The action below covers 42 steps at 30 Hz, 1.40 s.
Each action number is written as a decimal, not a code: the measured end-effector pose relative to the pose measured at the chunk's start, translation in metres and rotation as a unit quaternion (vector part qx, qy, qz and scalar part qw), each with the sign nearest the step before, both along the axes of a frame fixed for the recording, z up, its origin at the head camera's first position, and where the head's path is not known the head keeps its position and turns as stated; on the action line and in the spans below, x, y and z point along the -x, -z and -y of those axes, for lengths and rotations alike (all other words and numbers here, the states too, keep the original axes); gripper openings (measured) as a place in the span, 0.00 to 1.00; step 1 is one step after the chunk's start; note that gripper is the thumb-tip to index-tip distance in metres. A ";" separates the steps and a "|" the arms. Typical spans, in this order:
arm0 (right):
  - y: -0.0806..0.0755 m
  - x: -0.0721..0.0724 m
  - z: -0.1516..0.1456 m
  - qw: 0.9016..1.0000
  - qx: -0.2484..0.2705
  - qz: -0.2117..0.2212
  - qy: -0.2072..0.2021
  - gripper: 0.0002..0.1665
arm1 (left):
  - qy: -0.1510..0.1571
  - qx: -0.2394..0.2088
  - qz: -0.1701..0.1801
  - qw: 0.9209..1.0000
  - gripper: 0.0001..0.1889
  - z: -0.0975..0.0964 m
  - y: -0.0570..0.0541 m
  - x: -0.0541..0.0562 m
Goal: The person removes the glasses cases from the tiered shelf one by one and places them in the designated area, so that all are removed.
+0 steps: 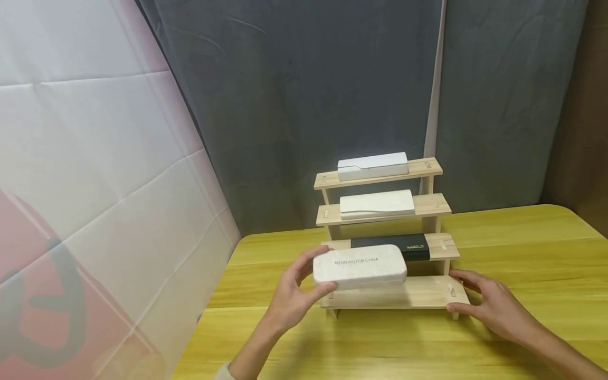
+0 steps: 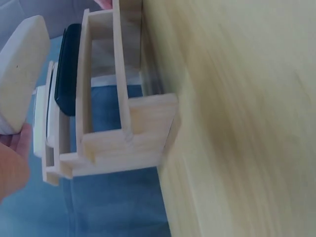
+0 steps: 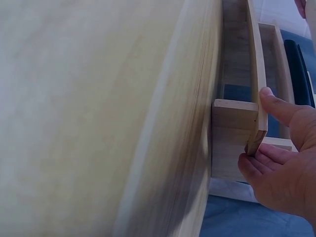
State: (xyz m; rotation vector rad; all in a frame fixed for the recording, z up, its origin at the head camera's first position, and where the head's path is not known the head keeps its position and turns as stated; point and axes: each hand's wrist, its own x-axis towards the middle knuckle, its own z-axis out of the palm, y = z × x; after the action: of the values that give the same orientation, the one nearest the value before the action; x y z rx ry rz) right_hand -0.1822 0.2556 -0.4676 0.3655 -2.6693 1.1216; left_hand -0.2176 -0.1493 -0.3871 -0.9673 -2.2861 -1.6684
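Left hand [image 1: 293, 298] pinches the left end of the off-white glasses case [image 1: 361, 268], thumb in front, fingers behind. Case is held above the bottom shelf [image 1: 423, 293], in front of the black case [image 1: 418, 247] one tier up. Right hand [image 1: 496, 306] has thumb and fingers curled round the shelf's right end. Likely mid-placement; next move calls for a level lowering, shelf kept steady.

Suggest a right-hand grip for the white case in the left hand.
Likely the free right end of the white case, coming from the right: thumb on the near long edge, fingers on the far one. The left hand holds the left end; the case is long and narrow with rounded corners. The right hand would first need to leave the lowest shelf.
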 end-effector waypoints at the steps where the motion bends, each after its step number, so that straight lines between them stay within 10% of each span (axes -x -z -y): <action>1: 0.000 0.000 0.000 1.000 -0.001 0.001 0.000 0.45 | -0.003 -0.002 -0.002 1.000 0.34 0.002 -0.001 0.001; 42: -0.003 -0.002 0.001 1.000 0.001 0.014 -0.001 0.45 | -0.123 -0.051 -0.018 0.991 0.33 0.085 -0.005 0.027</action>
State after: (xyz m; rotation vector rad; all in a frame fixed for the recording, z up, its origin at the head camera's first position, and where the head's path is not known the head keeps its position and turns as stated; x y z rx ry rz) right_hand -0.1804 0.2550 -0.4650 0.3558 -2.6920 1.1395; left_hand -0.2450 -0.2344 -0.3819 -0.6589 -2.1711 -1.6315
